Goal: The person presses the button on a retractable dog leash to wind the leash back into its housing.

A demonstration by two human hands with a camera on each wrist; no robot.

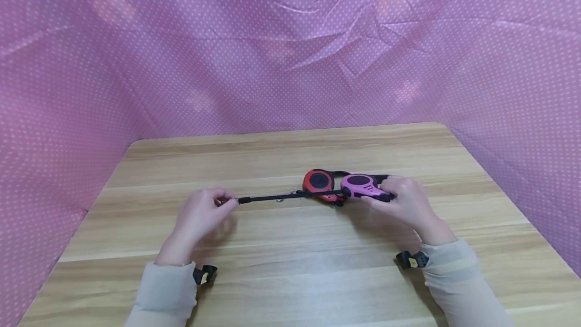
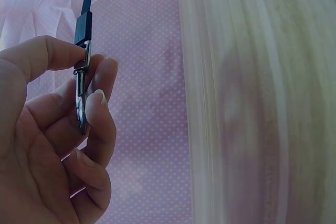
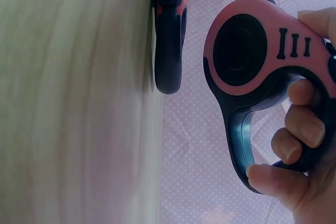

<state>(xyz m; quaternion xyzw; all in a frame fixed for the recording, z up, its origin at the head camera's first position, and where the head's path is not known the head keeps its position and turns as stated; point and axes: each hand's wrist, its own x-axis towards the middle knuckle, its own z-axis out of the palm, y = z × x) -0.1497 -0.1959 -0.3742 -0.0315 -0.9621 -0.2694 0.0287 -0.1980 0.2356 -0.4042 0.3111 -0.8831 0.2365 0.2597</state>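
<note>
Two grips on: left hand [image 1: 200, 216] pinches the metal clip [image 2: 80, 88], right hand [image 1: 408, 206] holds the pink retractable leash [image 1: 364, 189], black strap [image 1: 274, 197] straight between; likely extending, next needing steady tension.

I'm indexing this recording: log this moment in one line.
left hand: pinches clip | right hand: grips pink leash | strap: straight, clip to pink leash | red leash: on table
</note>
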